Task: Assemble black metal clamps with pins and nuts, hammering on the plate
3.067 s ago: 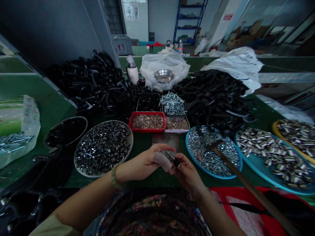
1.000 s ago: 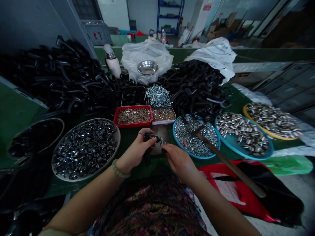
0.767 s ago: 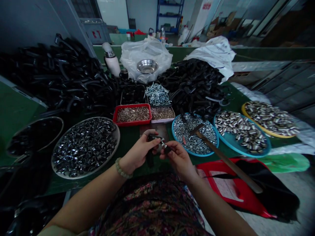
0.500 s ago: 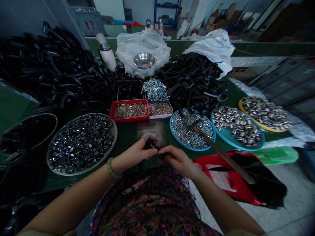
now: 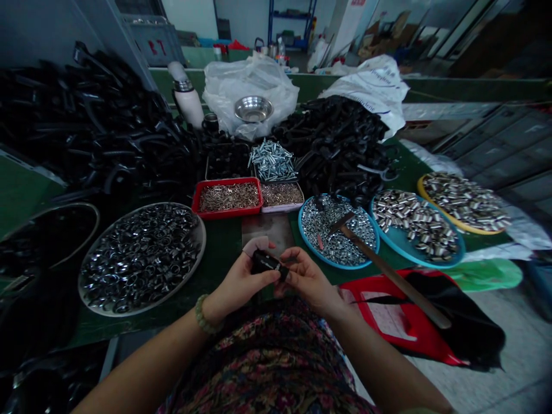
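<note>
A small black part (image 5: 266, 263), with pale lettering on its side, lies across both hands above the near edge of the bench. My left hand (image 5: 248, 275) is closed around its left end, with a light wrap on one finger. At the other end, the fingertips of my right hand (image 5: 304, 277) pinch the part near its tip. Whether those fingertips also hold something smaller cannot be made out. Just beyond the hands lies a flat grey metal plate (image 5: 276, 230).
Left is a round tray (image 5: 202, 247) of dark shiny rings. Ahead sit a red tray (image 5: 196, 204) of small pins and a heap of screws (image 5: 272, 160). A hammer (image 5: 397, 276) rests across a blue basin (image 5: 317, 256) of small metal parts. Black parts (image 5: 340, 149) are piled behind.
The black part has turned so more of its lettered side shows. My right fingers have opened out a little and shifted around its end. The view has tilted slightly.
</note>
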A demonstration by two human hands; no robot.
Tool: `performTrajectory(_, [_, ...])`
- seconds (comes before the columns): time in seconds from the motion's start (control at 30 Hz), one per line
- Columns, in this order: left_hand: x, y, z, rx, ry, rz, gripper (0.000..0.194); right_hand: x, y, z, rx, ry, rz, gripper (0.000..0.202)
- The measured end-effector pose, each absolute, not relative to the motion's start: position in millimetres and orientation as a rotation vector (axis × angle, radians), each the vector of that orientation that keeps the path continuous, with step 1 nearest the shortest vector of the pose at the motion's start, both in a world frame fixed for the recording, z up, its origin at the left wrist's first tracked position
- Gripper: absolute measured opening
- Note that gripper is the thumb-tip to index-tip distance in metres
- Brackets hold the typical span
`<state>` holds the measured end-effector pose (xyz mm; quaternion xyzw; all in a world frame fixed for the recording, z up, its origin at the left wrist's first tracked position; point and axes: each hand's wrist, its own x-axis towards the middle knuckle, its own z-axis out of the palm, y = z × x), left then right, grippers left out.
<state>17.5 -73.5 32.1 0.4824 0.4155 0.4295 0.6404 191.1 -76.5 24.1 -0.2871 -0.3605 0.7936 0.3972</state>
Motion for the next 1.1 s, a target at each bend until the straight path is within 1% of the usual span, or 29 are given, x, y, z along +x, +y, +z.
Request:
performTrajectory(0.07, [17,-74,32,1.105,0.926,0.967,0.05,185,-77,21,-0.776,-0.878,2.011,0.045])
performTrajectory(0.1, [16,-73,32,1.111,0.916,0.945,0.056,182,-78,19,-0.813,-0.854,1.982,0.046])
performTrajectory(0.2, [5,-67,32,1.198,0.963,0.833,0.086,182,-75,21,-0.913,-0.879,1.891,0.043])
performTrajectory(0.23, [-1,-63,32,1.261,1.021,0.804,0.088,183,-69,24,-0.909,-0.974,1.929,0.041])
performTrajectory(0.3, [-14,-52,32,1.431,1.171,0.779,0.078,187,-47,35,-0.851,-1.308,2.016,0.033])
performTrajectory(0.33, [-20,-45,32,1.544,1.228,0.77,0.073,187,-30,42,-0.847,-1.515,1.958,0.027])
performTrajectory(0.37, [-24,-38,31,1.68,1.256,0.751,0.07,184,-10,48,-0.871,-1.73,1.813,0.023])
performTrajectory(0.4, [-25,-31,28,1.834,1.253,0.715,0.069,177,13,54,-0.96,-1.913,1.533,0.018])
performTrajectory(0.47, [-19,-18,18,2.158,1.179,0.568,0.066,155,61,60,-1.161,-2.279,0.821,0.011])
performTrajectory(0.5, [-13,-13,12,2.304,1.135,0.481,0.062,140,83,59,-1.219,-2.462,0.539,0.013])
performTrajectory(0.53, [-7,-9,5,2.426,1.102,0.406,0.058,125,101,57,-1.265,-2.599,0.335,0.015])
performTrajectory(0.6, [3,-4,-8,2.587,1.074,0.331,0.051,98,128,49,-1.288,-2.7,0.197,0.016])
performTrajectory(0.73, [6,-11,-18,2.639,1.162,0.407,0.039,75,144,37,-1.24,-2.731,0.176,0.017])
performTrajectory(0.93, [1,-25,-12,2.413,1.385,0.568,0.046,104,127,43,-1.193,-2.626,0.239,0.022])
performTrajectory(1.0, [3,-24,-13,2.342,1.381,0.619,0.05,123,114,40,-1.202,-2.514,0.4,0.019])
performTrajectory(1.1, [6,-22,-16,2.265,1.391,0.672,0.054,147,98,28,-1.252,-2.204,0.733,0.01])
